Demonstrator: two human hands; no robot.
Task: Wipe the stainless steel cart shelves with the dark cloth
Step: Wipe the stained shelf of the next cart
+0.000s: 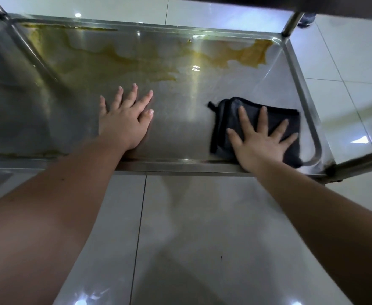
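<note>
Right hand (261,140) flat on folded dark cloth (229,119) at shelf's (180,119) 4 o'clock corner, fingers spread straight. Left hand (125,119) flat on bare steel, fingers apart; yellowish stain (242,55) toward 12 o'clock

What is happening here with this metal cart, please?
A person is wiping a stainless steel cart shelf. The right hand presses flat, fingers spread, on a folded dark cloth near the shelf's right front corner. The left hand rests flat on the bare metal near the middle, holding nothing. A yellowish-brown stain spreads across the back part of the shelf and is not yet wiped; the front part looks cleaner.
</note>
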